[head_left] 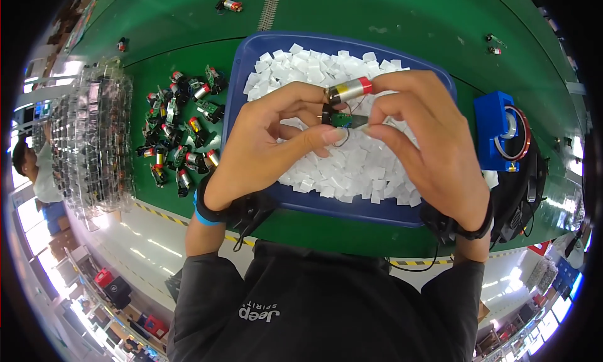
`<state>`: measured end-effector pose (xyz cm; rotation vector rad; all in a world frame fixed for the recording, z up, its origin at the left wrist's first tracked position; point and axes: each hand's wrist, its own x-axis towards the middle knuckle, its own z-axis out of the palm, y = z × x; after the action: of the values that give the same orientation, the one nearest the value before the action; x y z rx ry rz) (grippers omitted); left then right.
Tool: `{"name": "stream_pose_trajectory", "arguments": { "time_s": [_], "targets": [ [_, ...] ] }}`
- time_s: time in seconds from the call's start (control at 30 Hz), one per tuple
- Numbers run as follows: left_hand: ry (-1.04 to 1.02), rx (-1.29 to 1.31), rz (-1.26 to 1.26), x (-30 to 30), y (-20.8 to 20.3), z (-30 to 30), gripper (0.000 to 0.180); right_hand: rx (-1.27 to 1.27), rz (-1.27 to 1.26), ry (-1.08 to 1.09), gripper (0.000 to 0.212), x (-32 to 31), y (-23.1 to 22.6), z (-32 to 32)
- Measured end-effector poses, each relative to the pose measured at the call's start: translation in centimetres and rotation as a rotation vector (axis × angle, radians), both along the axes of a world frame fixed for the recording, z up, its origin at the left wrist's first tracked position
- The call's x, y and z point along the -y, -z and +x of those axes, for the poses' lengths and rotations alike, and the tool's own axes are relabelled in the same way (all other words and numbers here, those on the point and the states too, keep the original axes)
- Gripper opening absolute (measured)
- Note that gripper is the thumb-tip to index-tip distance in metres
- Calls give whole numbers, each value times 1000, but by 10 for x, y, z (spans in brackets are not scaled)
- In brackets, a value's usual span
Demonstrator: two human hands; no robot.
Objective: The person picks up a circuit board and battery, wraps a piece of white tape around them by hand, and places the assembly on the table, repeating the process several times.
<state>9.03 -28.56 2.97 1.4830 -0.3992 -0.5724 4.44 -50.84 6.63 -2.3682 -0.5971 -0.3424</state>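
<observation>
Over the middle of a blue tray point(233, 120), my left hand point(260, 139) grips a small green circuit board point(341, 119) with black end parts. Thin wires run from the board to a silver cylindrical battery point(349, 91) with a red end, lying just beyond it. My right hand point(436, 142) is closed, its thumb and a finger pinching a small dark flat piece point(359, 121) at the board's right end. Its index fingertip is by the battery's red end. Whether the dark piece is joined to the board, I cannot tell. White square pieces point(339, 167) fill the tray below.
Several battery-and-board assemblies point(182, 126) lie heaped left of the tray on the green table point(339, 10). Stacked clear plastic trays point(94, 142) stand farther left. A blue tape dispenser point(493, 133) and a black bag point(524, 192) are at the right. One loose assembly point(229, 5) lies far back.
</observation>
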Motion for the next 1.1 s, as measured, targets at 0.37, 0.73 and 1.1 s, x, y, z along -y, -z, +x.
{"name": "stream_pose_trajectory", "arguments": {
  "time_s": [0.37,0.73,1.1],
  "targets": [
    [-45,112,37,-1,0,-3,33,38,24,64,22,-3,9,4],
    [-15,45,105,-4,-2,-2,36,-147,-143,182,20,13,-4,-1],
    [18,317,266,5,-6,-9,35,-76,-16,22,36,3,4,-4]
  ]
}}
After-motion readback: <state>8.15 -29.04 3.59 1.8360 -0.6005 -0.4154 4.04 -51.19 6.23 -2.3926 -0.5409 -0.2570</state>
